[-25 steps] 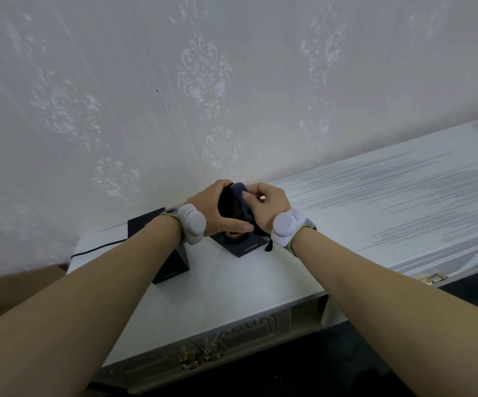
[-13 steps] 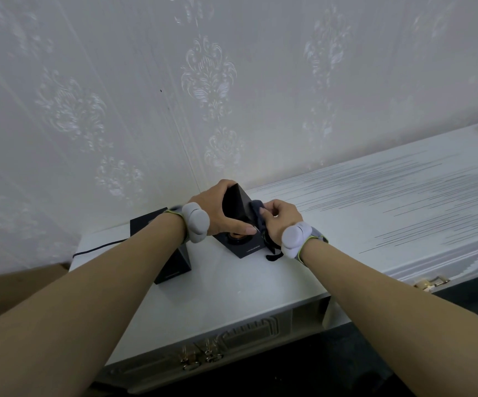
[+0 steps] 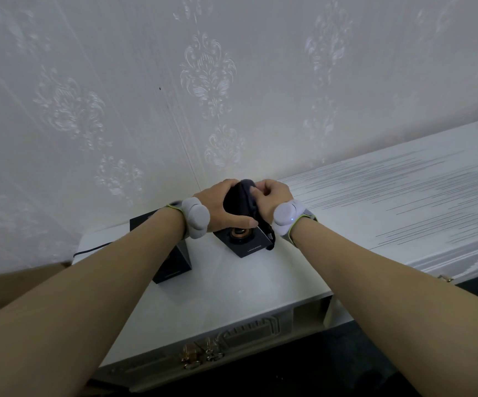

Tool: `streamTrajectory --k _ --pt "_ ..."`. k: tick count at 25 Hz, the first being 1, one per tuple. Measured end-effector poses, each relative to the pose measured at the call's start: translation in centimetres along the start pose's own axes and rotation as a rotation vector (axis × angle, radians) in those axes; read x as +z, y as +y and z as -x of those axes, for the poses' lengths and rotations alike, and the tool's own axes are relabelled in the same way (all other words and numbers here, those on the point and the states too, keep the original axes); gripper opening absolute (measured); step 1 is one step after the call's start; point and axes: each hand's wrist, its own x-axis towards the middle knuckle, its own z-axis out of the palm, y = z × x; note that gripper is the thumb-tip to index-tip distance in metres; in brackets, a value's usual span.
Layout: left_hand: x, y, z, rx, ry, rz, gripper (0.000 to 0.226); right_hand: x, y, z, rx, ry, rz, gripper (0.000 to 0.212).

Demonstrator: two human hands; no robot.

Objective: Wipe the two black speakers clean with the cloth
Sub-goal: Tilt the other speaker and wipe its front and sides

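Observation:
Two black speakers stand on a white cabinet top (image 3: 232, 293) near the wall. My left hand (image 3: 220, 204) grips the right speaker (image 3: 249, 245) from the left, thumb across its front above the copper-ringed cone. A dark grey cloth (image 3: 242, 202) is draped over that speaker's top and right side. My right hand (image 3: 272, 199) presses the cloth onto the top, fingers closed on it. The left speaker (image 3: 171, 267) stands behind my left forearm, which hides most of it.
A black cable (image 3: 91, 249) runs left from the left speaker. The cabinet top continues right as a striped grey-white surface (image 3: 389, 207). Patterned wallpaper rises directly behind. Gold drawer handles (image 3: 200, 358) sit on the cabinet front below.
My right hand has moved with the cloth from the speaker's right side up onto its top. My left hand keeps its hold on the speaker.

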Motion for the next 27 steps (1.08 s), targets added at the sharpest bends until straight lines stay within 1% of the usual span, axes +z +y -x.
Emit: streamTrajectory --k 2,5,7,10,14,16,19,22,27 --pt "-0.5 -0.3 -0.1 -0.016 -0.034 0.009 0.085 0.1 -0.6 0.3 -0.039 -0.024 -0.009 0.015" --pt "-1.0 -0.4 0.1 -0.040 -0.067 -0.024 0.071 0.3 -1.3 1.2 -0.106 -0.047 -0.014 0.014" --pt "-1.1 -0.1 0.1 -0.011 -0.082 -0.036 0.063 0.2 -1.4 2.0 -0.129 -0.057 -0.018 0.013" --pt "-1.2 0.1 0.3 0.042 -0.100 -0.033 0.060 -0.1 -1.2 3.1 -0.163 -0.079 -0.014 0.011" --pt "-1.1 -0.6 0.6 0.027 -0.068 -0.031 0.065 -0.3 -0.4 4.1 -0.198 -0.070 0.074 0.010" --pt "-1.0 -0.8 0.5 0.033 -0.059 -0.015 0.061 -0.4 0.2 4.1 -0.207 -0.056 0.105 0.012" --pt "-1.1 -0.9 0.7 -0.009 -0.051 -0.025 0.067 -0.7 1.5 3.9 -0.178 -0.042 0.147 0.014" --pt "-1.1 -1.2 0.8 -0.052 -0.055 -0.045 0.084 -0.7 3.2 3.2 -0.096 0.012 0.204 0.015" --pt "-1.0 -0.9 0.2 -0.059 -0.066 -0.079 0.105 -0.3 4.4 1.3 0.052 0.078 0.219 0.011"
